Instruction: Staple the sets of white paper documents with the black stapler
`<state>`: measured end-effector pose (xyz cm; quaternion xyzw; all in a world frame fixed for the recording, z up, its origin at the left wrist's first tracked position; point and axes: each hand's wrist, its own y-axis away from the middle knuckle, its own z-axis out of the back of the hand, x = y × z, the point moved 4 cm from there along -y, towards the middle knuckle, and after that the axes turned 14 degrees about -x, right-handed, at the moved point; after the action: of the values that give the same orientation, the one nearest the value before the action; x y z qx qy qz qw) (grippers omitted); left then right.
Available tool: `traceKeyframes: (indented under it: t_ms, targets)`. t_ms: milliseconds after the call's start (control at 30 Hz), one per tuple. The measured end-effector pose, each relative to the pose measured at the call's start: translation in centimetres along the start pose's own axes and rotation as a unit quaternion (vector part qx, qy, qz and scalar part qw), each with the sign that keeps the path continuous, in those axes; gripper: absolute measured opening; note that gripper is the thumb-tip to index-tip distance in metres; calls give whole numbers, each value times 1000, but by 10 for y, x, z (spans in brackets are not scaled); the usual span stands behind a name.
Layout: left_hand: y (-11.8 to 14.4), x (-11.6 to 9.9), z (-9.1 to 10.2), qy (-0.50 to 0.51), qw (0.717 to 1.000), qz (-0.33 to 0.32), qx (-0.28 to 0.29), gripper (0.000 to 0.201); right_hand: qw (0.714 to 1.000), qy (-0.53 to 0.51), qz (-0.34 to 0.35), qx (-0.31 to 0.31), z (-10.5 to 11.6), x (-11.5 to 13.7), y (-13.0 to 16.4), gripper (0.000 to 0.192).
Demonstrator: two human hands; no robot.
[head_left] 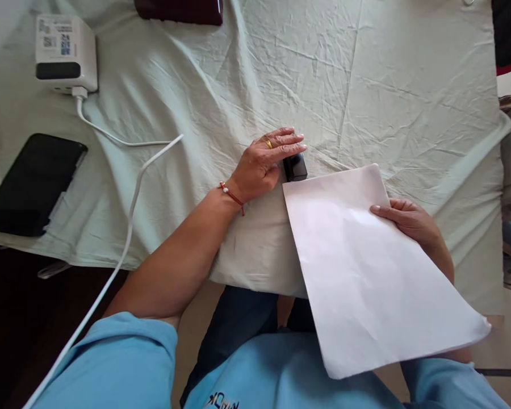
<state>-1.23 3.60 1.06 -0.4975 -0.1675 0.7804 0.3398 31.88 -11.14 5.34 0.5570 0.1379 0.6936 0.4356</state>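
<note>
My left hand [266,162] lies flat over a small black stapler [295,167] on the pale green cloth, fingers pressed along its top. The stapler sits at the top left corner of a white sheet of paper [366,267]. My right hand [406,218] holds that paper by its right edge, thumb on top. The paper slants from the table down over my lap. A red string bracelet is on my left wrist and a ring on one finger.
A white box device [66,52] with a white cable [123,193] sits at the far left. A black phone [32,183] lies near the left table edge. A dark object [179,10] is at the top. The pale green cloth [366,85] covers the table.
</note>
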Motion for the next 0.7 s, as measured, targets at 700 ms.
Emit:
traceKeyframes:
  t_ms: [700]
  targets:
    - [2, 1, -9, 20, 998, -2, 54, 58, 1000, 1, 7, 1, 6, -4, -3, 33]
